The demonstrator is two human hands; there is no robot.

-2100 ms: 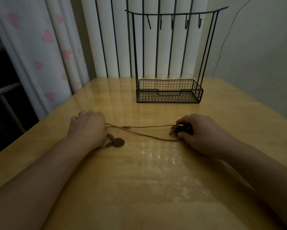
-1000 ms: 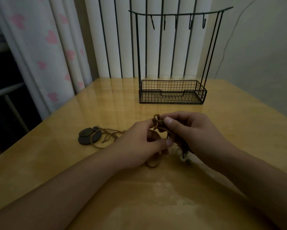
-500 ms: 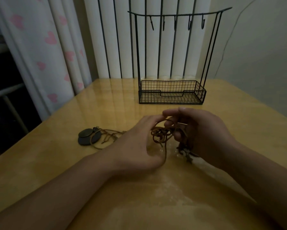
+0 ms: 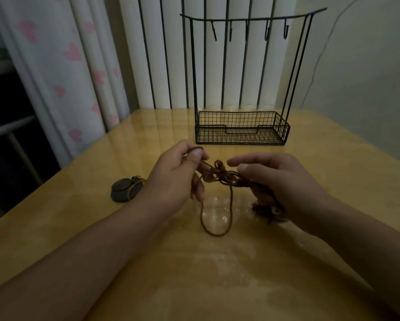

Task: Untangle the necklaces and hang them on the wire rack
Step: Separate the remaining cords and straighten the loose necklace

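Left fingers: pinched thumb to forefinger on a strand of the brown cord, left hand lifted off the tabletop.
Right fingers: thumb and forefinger slightly apart just right of the knot, rest of right hand curled round a bunch of cord and a dark pendant, too blurred to name.
Knot: strung between the two sets of fingertips, a slack loop hanging below to the table.
Step in hand: likely loosening the tangle; best eased apart with small opposing pulls, feeding the slack loop back through, never yanked tight.
Risk: hard tension probably cinching the knot; pendant under the right palm apt to snag.
Second necklace: round dark pendants and coiled cord lying left of the left wrist, apparently apart from the held one.
Wire rack: well beyond the fingertips, upright, hooks along the top bar bare, basket below.
Obstruction: none between hands and rack; dim light hiding strand crossings.
Surroundings: glossy wooden table, heart-print curtain far left.
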